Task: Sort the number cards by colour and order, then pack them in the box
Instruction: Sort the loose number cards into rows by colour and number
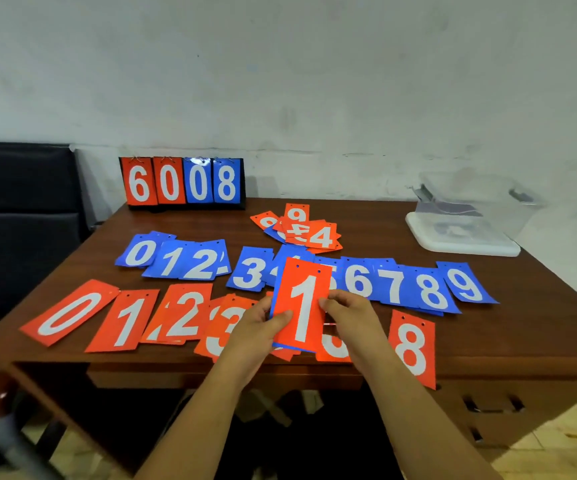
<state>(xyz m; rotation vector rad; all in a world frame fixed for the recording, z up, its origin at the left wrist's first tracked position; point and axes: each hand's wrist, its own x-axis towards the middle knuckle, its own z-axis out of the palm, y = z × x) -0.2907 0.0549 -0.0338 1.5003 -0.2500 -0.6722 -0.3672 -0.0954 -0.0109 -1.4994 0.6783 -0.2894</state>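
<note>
I hold a small stack of cards (302, 306) above the table's front edge, a red 1 on top and a blue card behind it. My left hand (261, 327) grips its left edge, thumb on the face. My right hand (347, 315) pinches its right edge. Blue cards (394, 285) lie in a row from 0 to 9 across the middle of the table. Red cards (131, 320) lie in a nearer row: 0, 1, 2, 3, part of a 5, and an 8 (413, 348). A loose pile of red cards (301, 230) lies further back. The clear plastic box (470, 209) stands at the back right.
A flip scoreboard (183, 181) reading 6008 stands at the back left of the brown wooden table (488, 341). The box's white lid (460, 240) lies beneath or beside the box. A dark chair (20, 209) is at the left. A white wall is behind.
</note>
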